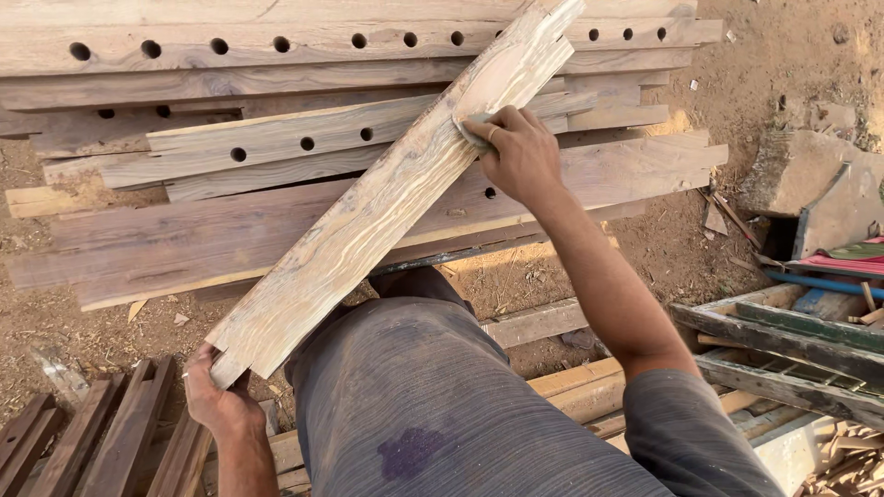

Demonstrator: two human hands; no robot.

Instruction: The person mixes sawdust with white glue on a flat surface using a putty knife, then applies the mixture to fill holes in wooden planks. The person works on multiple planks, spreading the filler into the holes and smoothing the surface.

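Wooden plank (pixel 368 207) is leaning across my lap onto the stacked boards (pixel 184 239); my left hand (pixel 216 400) is gripping its lower end, my right hand (pixel 516 152) is pressing sandpaper (pixel 471 129) on it. I am sanding; steady strokes seem needed next.

A grey short-sleeved shirt with fine darker vertical streaks is worn, and a dark purplish stain is seen low on its front. The right sleeve ends above the elbow, so the forearm below it is left bare, and no glove or watch is worn on either wrist. 1 pale ring is seen on a finger of the right hand (pixel 520 152), and another thin band appears on a finger of the left hand (pixel 214 398).
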